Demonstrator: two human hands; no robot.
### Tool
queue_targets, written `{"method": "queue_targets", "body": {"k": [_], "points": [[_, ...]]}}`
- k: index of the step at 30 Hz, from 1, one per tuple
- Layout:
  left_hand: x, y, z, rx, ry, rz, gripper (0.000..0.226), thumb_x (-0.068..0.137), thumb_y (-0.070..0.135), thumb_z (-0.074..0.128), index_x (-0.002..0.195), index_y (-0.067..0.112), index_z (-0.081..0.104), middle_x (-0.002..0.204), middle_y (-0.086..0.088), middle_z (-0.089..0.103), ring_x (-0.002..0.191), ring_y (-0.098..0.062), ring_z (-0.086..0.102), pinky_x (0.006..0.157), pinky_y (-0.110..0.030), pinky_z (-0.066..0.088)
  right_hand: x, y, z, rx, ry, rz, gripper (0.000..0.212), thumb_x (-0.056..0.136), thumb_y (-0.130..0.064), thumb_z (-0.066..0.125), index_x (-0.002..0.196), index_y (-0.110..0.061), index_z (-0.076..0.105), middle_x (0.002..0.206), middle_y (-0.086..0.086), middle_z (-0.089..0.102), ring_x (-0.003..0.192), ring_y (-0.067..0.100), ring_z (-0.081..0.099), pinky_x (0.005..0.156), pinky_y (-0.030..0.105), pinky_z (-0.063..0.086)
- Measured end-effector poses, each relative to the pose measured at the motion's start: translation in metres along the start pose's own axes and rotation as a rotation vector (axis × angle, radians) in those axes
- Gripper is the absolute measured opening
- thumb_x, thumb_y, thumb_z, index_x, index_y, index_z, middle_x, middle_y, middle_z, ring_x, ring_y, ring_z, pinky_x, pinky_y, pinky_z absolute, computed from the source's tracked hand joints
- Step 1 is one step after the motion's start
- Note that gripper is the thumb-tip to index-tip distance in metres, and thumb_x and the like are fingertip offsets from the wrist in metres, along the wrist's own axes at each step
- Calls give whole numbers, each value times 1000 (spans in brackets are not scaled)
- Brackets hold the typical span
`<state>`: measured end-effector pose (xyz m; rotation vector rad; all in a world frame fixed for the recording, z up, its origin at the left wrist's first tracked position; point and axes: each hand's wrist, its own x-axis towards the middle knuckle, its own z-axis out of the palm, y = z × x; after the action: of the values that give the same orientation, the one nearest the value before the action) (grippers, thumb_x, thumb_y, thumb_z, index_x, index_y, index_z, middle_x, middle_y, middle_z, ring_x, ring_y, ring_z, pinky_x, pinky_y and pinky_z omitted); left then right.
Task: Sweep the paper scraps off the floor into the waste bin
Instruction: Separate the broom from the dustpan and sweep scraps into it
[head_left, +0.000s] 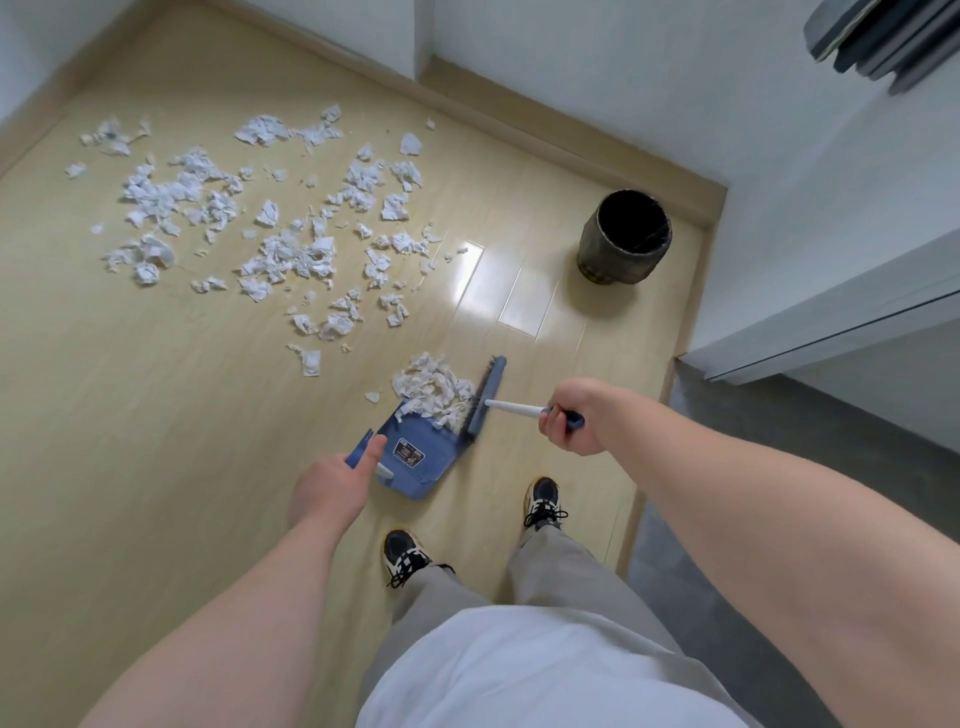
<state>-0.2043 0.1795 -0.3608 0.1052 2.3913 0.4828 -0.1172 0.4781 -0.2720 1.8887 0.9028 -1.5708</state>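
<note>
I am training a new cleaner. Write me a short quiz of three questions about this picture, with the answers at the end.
1. True or false: the waste bin stands upright, apart from the paper scraps.
2. What does the right hand grip? A) the brush B) the waste bin C) a cloth
3. Fill in: the left hand holds the handle of the ____.
Key: 1. True. 2. A. 3. dustpan.
</note>
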Motion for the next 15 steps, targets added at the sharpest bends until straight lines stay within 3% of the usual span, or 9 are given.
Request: {"method": "queue_targets", "body": {"k": [3, 6, 8, 10, 13, 15], "points": [[-5, -3, 5, -20, -3, -4, 75, 86, 82, 34, 62, 13, 48, 61, -4, 56, 59, -24, 54, 52, -30, 37, -11, -12, -8, -166, 62, -16, 25, 96, -7, 33, 112, -2, 52, 66, 5, 47, 23, 12, 35, 27, 12, 32], [-8, -6, 7, -50, -46, -33, 74, 85, 83, 34, 61, 14, 44, 59, -3, 52, 55, -23, 48, 53, -31, 35, -12, -12, -6, -397, 127, -86, 14, 95, -6, 37, 92, -7, 51, 59, 4, 52, 28, 11, 38, 27, 13, 34], [-7, -7, 6, -61, -95, -60, 72, 85, 84, 33, 62, 17, 46, 63, -2, 54, 58, -22, 50, 55, -31, 37, -2, -7, -2, -613, 156, -261, 17, 94, -1, 44, 80, -12, 47, 67, 3, 49, 37, 12, 48, 30, 15, 40], [-1, -7, 5, -75, -150, -101, 71, 83, 86, 34, 66, 18, 49, 68, -2, 56, 62, -22, 53, 58, -31, 40, 12, 5, 8, -979, 143, -348, 19, 93, 0, 49, 81, -15, 46, 66, 3, 50, 42, 13, 51, 31, 15, 40], [11, -3, 4, -142, -220, -164, 75, 81, 85, 39, 69, 12, 56, 67, -5, 61, 61, -26, 56, 63, -33, 47, 18, 30, 28, -1627, 341, -256, 19, 92, -1, 56, 75, -4, 49, 46, 3, 52, 36, 13, 45, 35, 20, 39], [18, -4, 5, -179, -232, -184, 79, 81, 83, 43, 67, 8, 62, 67, -9, 67, 58, -27, 58, 65, -34, 50, 25, 47, 31, -1853, 358, -282, 26, 90, -2, 62, 69, -6, 49, 62, 4, 49, 47, 13, 44, 44, 22, 38]]}}
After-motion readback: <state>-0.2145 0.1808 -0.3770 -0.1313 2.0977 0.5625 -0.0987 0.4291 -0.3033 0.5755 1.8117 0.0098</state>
